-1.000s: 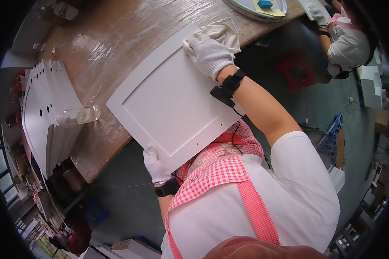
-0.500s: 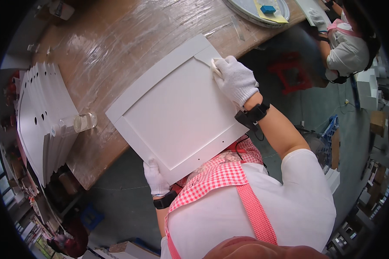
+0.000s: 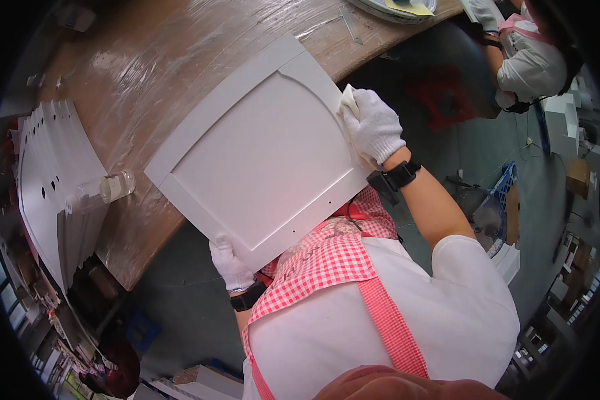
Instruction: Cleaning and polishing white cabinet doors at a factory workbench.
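Note:
A white cabinet-door-like panel [image 3: 260, 153] with a raised frame and two small holes in its near edge lies tilted across the table's edge and in front of my body. My left hand [image 3: 230, 265], in a white knit glove, is closed round the panel's near left corner; most of its fingers are hidden beneath. My right hand [image 3: 375, 127], gloved too, pinches a bunched white cloth [image 3: 348, 101] against the panel's right edge.
A wooden table [image 3: 133, 87] covered in clear film stretches ahead. Several white panels [image 3: 57, 187] with holes stand at the left beside a clear jar [image 3: 117, 187]. A round lid-like object [image 3: 397, 10] sits far right. Past a red stool [image 3: 440, 97], a co-worker [image 3: 530, 63] works.
My right hand with the cloth has slid along the panel's right edge toward me. My left hand keeps its hold on the corner. The whole view has shifted slightly.

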The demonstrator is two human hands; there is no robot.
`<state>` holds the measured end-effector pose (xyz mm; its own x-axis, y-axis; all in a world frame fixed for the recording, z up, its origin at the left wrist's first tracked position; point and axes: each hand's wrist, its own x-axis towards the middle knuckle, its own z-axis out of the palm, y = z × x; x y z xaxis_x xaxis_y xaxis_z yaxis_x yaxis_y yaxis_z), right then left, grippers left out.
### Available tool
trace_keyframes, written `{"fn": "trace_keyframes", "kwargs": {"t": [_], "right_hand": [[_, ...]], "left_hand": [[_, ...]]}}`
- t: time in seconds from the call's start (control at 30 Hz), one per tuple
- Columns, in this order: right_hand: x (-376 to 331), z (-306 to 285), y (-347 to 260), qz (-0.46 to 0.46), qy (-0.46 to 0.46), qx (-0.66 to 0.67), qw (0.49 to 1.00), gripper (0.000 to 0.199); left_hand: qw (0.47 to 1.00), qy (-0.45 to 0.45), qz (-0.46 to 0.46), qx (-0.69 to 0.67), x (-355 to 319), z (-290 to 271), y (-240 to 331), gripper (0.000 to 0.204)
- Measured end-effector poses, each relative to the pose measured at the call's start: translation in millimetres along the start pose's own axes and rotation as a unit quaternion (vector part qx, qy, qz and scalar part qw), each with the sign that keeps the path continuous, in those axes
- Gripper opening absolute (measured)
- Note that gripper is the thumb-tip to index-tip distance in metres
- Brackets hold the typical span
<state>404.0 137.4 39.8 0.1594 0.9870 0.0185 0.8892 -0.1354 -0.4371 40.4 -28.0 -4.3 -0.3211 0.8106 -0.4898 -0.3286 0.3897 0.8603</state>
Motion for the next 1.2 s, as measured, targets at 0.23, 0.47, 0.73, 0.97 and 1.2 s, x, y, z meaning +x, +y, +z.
{"fn": "trace_keyframes", "kwargs": {"t": [0.23,0.47,0.73,0.97,1.2], "right_hand": [[-113,-65,87,0.119,-0.367,-0.171,0.907,0.028],[0,-93,-85,-0.084,-0.261,0.434,0.858,0.027],[38,105,-218,-0.548,-0.012,0.026,0.836,0.044],[111,67,-122,-0.303,0.057,-0.069,0.949,0.042],[-18,23,21,-0.221,0.082,-0.002,0.972,0.056]], "left_hand": [[1.000,0.015,-0.008,-0.001,9,1,0,0.052],[1.000,0.025,-0.008,-0.012,8,-6,5,0.046],[0.995,0.048,0.019,0.086,11,-8,-16,0.045],[0.996,0.056,0.014,0.061,8,-8,-12,0.037],[0.996,0.064,0.020,0.061,5,-4,-17,0.035]]}}
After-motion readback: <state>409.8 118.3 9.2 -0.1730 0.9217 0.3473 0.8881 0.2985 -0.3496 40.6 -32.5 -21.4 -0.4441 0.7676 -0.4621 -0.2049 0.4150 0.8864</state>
